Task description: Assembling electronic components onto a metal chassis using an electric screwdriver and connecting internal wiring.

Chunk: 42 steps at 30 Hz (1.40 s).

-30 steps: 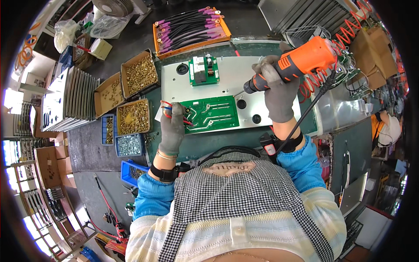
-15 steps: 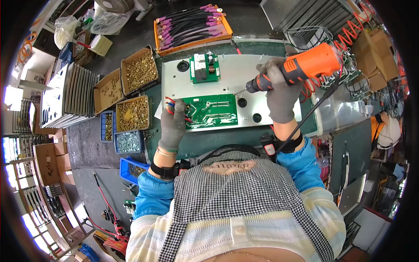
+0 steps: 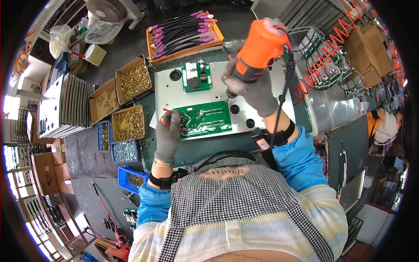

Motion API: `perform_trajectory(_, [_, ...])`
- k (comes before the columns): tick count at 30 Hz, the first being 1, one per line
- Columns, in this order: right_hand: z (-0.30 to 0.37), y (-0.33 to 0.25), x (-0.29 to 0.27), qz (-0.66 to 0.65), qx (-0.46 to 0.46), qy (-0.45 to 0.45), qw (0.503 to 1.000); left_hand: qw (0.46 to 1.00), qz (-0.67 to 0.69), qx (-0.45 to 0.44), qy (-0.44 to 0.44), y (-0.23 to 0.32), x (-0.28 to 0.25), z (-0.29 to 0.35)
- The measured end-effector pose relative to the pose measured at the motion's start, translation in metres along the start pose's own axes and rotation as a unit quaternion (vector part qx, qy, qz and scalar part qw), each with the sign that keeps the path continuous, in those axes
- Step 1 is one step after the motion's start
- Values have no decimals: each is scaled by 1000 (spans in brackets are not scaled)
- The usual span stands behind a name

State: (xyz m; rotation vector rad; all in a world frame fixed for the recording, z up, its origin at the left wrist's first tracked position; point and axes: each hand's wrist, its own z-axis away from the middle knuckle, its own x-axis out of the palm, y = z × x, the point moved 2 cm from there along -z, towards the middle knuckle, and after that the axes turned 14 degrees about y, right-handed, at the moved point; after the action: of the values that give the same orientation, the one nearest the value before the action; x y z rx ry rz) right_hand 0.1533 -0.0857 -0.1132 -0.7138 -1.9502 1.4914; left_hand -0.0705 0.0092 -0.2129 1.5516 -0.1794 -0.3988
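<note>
A silver metal plate (image 3: 266, 117) lies in front of me, carrying a large green circuit board (image 3: 207, 118) near its front edge. My gloved left hand (image 3: 168, 137) is closed at that board's left end, around red and blue wires (image 3: 166, 114) that stick out past its fingers. In my gloved right hand (image 3: 255, 91) is an orange electric screwdriver (image 3: 260, 46), tilted with its nose down. Its tip is near the board's upper right corner; whether it touches a screw cannot be made out. Farther back on the plate sits a smaller green circuit board (image 3: 196, 76) with tall components.
Brass parts fill cardboard trays (image 3: 127, 123) at the left, beside a blue bin (image 3: 125, 150) of silvery parts. Behind the plate stands an orange box (image 3: 185, 37) of black cables. A black cord (image 3: 286, 83) hangs from the screwdriver; a red coiled hose (image 3: 321, 65) runs at the right.
The screwdriver has swung from nearly level to a steeper, nose-down tilt, its tip reaching the board's upper right corner. My left hand stays at the wires. The whole view has shifted slightly.
</note>
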Motion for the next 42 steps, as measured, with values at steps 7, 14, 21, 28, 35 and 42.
perform_trajectory(7, [1, -6, 9, 12, -18, -32, 999, 992, 72, -86, -61, 17, -18, 14])
perform_trajectory(14, [6, -13, -10, 35, -76, -88, 993, 910, 296, -290, -12, 4, -55, 35])
perform_trajectory(21, [-4, -31, -16, -41, -60, -32, 997, 915, 157, -332, -168, 11, -50, 52])
perform_trajectory(28, [15, -18, -47, -137, -65, 141, 978, 937, 99, -218, -256, 44, 25, 37])
perform_trajectory(35, [20, -4, -54, -162, -43, 121, 978, 968, -15, -174, -179, 55, 74, 19])
perform_trajectory(42, [29, -25, -63, -266, -69, 115, 955, 958, -117, -77, -252, 42, 100, 7])
